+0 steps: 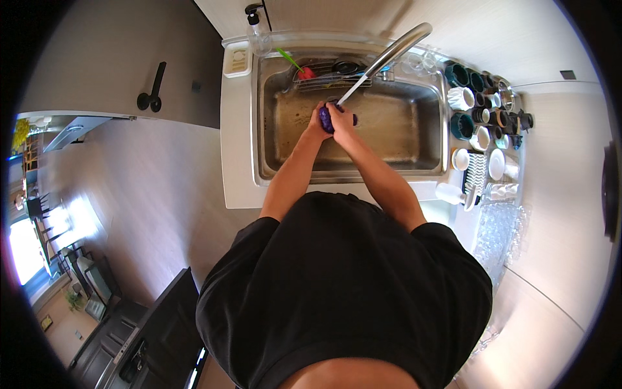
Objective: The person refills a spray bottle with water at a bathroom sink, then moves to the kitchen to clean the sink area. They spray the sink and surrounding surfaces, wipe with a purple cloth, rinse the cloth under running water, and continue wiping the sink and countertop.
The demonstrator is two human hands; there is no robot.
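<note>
Both hands are together over the stainless steel sink [398, 146], under a stream of water [351, 91] from the curved metal faucet [401, 46]. Between them is a wet, dark purple cloth-like item [325, 119], its exact kind unclear. My left hand [318, 121] has its fingers around the item's left side. From the right, my right hand [343, 121] presses against it, and a bit of purple shows beyond that hand's right edge. Behind the hands, a wire rack [333, 83] along the sink's back wall holds a red thing with a green handle [290, 59] and dark items.
A soap tray [237, 59] and a clear pump bottle [260, 41] stand at the sink's back left corner. Many cups and pots, among them a white ribbed cup [460, 98], crowd the counter on the right. A white bottle [449, 193] lies near the front right corner.
</note>
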